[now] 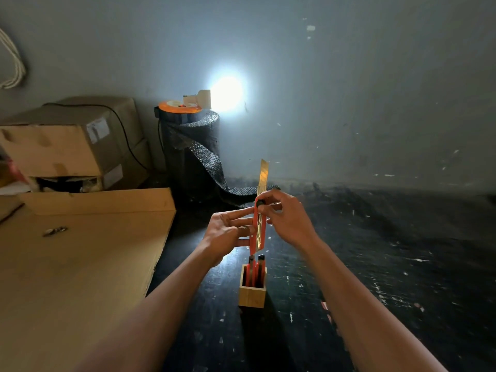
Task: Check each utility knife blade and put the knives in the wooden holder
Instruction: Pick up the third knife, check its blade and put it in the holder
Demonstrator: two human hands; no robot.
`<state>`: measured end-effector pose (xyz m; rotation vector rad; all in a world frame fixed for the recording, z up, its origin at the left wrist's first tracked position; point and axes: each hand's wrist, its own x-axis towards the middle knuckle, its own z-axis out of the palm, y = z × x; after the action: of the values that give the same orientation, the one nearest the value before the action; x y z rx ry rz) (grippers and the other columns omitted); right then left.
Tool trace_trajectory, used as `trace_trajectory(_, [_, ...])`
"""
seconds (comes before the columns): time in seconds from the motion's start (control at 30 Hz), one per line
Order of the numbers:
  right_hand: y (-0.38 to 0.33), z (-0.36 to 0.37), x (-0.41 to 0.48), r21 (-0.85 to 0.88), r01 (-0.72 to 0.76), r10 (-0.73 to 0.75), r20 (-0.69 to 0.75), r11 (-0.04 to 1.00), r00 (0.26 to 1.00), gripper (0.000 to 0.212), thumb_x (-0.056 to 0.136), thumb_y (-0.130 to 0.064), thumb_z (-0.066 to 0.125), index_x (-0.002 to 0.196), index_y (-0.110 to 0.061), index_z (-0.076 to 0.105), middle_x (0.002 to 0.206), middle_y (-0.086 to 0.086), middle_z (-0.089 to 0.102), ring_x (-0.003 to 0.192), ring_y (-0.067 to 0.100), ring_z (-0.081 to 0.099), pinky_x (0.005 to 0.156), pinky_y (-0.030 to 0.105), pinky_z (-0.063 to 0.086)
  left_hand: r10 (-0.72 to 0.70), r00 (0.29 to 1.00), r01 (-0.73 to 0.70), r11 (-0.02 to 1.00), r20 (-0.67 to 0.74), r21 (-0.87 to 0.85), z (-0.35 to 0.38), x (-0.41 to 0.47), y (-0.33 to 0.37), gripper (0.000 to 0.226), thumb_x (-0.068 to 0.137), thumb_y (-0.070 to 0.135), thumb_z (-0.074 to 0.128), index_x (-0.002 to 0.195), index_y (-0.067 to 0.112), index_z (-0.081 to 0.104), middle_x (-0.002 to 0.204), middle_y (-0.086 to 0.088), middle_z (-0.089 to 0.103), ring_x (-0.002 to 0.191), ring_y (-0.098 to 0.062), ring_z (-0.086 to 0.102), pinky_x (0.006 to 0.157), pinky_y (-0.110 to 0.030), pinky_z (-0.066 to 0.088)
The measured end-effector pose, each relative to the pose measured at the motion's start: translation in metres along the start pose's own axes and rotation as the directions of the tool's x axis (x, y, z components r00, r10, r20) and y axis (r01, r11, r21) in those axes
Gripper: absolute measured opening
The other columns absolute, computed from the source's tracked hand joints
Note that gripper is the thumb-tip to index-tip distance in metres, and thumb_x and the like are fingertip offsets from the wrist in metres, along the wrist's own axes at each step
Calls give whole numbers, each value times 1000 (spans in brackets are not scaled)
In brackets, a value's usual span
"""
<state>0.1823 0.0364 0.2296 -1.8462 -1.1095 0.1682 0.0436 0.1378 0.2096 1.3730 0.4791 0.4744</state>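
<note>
I hold an orange utility knife [258, 232] upright in the middle of the view, its long blade [263, 174] slid far out and pointing up. My left hand [229, 233] grips the lower handle from the left. My right hand [285, 216] pinches the upper handle, thumb on the black slider [259, 202]. Directly below stands a square wooden holder [252, 295] on the dark floor, with two orange knives [256, 269] standing in it, black ends up.
A large flat cardboard sheet [80, 251] lies to the left, with a small metal object [55, 231] on it. Stacked cardboard boxes [72, 140] sit behind it. A dark bubble-wrap roll [193, 149] topped by an orange reel and a bright lamp [226, 93] stands by the wall.
</note>
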Motion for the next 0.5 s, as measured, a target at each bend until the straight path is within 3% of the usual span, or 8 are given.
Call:
trace_trajectory(0.13, [0, -1, -3, 40, -4, 3, 29, 999, 1000, 19, 94, -15, 70, 111, -20, 72, 108, -6, 70, 98, 13, 67, 86, 29, 58, -7, 1000, 7, 1000, -4, -28, 0, 0, 1, 72, 78, -34, 33, 124, 8, 69, 100, -16, 80, 84, -28, 79, 66, -41, 65])
trace_trajectory(0.33, [5, 5, -18, 112, -25, 15, 85, 993, 996, 18, 94, -16, 70, 112, -21, 71, 111, -2, 72, 99, 16, 70, 86, 30, 61, -9, 1000, 7, 996, -24, -85, -1, 2, 8, 51, 88, -25, 55, 123, 8, 71, 103, -15, 80, 87, -28, 79, 63, -37, 63])
trace_trajectory(0.5, [9, 11, -29, 153, -60, 48, 79, 986, 996, 18, 95, -18, 69, 112, -22, 71, 111, -4, 73, 99, 15, 71, 84, 30, 62, -27, 999, 25, 995, -20, -99, -1, 1, 11, 52, 88, -26, 53, 120, 9, 72, 101, -12, 81, 85, -26, 80, 61, -36, 63])
